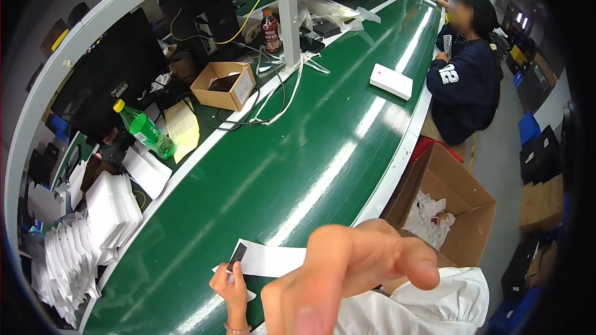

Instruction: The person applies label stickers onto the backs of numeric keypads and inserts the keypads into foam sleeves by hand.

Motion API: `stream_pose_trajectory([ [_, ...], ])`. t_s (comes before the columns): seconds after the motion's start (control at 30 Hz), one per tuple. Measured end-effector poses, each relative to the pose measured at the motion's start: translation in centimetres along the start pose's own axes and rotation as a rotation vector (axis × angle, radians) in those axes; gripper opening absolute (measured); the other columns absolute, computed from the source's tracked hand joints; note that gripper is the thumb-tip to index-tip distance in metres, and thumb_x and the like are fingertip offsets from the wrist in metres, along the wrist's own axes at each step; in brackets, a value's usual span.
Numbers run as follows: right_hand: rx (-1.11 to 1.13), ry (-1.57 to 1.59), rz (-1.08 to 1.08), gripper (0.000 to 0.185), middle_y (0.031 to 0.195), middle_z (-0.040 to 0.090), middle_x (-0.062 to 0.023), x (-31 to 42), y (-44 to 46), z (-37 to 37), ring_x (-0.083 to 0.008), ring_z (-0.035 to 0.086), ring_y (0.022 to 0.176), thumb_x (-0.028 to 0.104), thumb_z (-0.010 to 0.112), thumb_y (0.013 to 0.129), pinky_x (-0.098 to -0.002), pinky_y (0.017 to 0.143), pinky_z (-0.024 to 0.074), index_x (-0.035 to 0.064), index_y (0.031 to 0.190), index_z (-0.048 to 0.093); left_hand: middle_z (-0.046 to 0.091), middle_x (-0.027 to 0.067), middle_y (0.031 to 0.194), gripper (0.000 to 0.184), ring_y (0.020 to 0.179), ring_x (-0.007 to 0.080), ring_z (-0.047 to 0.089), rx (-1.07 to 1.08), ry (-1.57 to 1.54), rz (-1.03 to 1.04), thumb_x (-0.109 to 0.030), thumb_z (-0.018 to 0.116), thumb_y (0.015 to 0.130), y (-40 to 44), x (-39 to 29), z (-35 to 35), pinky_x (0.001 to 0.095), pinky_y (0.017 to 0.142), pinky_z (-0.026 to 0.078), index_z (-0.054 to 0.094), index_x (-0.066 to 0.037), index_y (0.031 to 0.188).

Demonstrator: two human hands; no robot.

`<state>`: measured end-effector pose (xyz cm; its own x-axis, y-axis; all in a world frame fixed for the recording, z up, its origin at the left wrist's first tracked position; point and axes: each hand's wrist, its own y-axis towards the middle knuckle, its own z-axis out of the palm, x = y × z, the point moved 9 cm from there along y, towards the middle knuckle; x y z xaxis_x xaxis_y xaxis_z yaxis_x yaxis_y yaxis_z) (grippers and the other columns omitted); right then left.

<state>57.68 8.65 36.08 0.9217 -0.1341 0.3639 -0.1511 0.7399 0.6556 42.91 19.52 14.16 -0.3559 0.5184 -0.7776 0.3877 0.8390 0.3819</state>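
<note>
My left hand, low in the head view, is closed on a small black strip-like object. Beside and under it lies a white sheet on the green work surface. Large and close to the camera is my right hand, its fingers bent and apart, with nothing visible between them. It covers the right end of the sheet. Farther along the green surface sits a white box with a small red mark.
An open carton with crumpled white paper stands at the right. Beyond it a person in dark clothes is at the edge. On the left are stacked white sleeves, a green bottle and a small cardboard box.
</note>
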Motion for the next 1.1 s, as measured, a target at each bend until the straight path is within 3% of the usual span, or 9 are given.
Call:
stream_pose_trajectory([
  [0.1, -0.058, 0.045, 0.118, 0.086, 0.116, 0.051, -0.0358, -0.3, -0.4, 0.6, -0.0300, 0.059, 0.103, 0.056, 0.060, 0.080, -0.0374, 0.089, 0.0450, -0.0115, 0.126, 0.032, 0.048, 0.0042, 0.054, 0.018, 0.048, 0.0153, 0.034, 0.008, 0.004, 0.010, -0.009, 0.063, 0.079, -0.5, 0.7, 0.1, 0.0267, 0.048, 0.031, 0.056, -0.001, 0.064],
  [0.4, 0.242, 0.074, -0.200, 0.083, 0.123, 0.048, -0.0341, 0.9, -0.2, 0.3, -0.0338, 0.054, 0.112, 0.040, 0.068, 0.076, -0.0414, 0.097, 0.0399, -0.0124, 0.129, 0.031, 0.048, 0.0044, 0.054, 0.018, 0.048, 0.0155, 0.035, 0.025, 0.043, 0.023, -0.009, 0.063, 0.079, -0.5, 1.8, 0.4, 0.0268, 0.048, 0.031, 0.056, -0.001, 0.065],
  [0.73, 0.231, 0.071, -0.195, 0.080, 0.121, 0.048, -0.0327, 0.8, -1.7, 0.8, -0.0330, 0.054, 0.110, 0.040, 0.067, 0.077, -0.0418, 0.096, 0.0400, -0.0115, 0.126, 0.032, 0.048, 0.0046, 0.055, 0.017, 0.048, 0.0158, 0.035, 0.035, 0.090, 0.021, -0.009, 0.063, 0.079, -1.1, 3.3, 0.2, 0.0269, 0.048, 0.032, 0.057, -0.001, 0.065],
  [0.93, 0.231, 0.070, -0.195, 0.077, 0.119, 0.049, -0.0318, -3.1, -0.1, 0.3, -0.0324, 0.054, 0.109, 0.040, 0.067, 0.078, -0.0421, 0.096, 0.0401, -0.0108, 0.124, 0.033, 0.049, 0.0047, 0.055, 0.017, 0.048, 0.0160, 0.036, 0.041, 0.123, 0.025, -0.009, 0.063, 0.079, -0.9, 3.8, 0.4, 0.0269, 0.048, 0.032, 0.057, -0.001, 0.066],
  [1.1, 0.228, 0.074, -0.193, 0.075, 0.118, 0.049, -0.0311, -1.0, -1.1, 0.4, -0.0320, 0.054, 0.107, 0.040, 0.066, 0.078, -0.0423, 0.096, 0.0402, -0.0103, 0.123, 0.033, 0.049, 0.0048, 0.056, 0.017, 0.048, 0.0162, 0.036, 0.009, 0.108, 0.008, -0.009, 0.063, 0.079, -0.1, 1.5, 0.3, 0.0270, 0.048, 0.032, 0.057, -0.001, 0.066],
])
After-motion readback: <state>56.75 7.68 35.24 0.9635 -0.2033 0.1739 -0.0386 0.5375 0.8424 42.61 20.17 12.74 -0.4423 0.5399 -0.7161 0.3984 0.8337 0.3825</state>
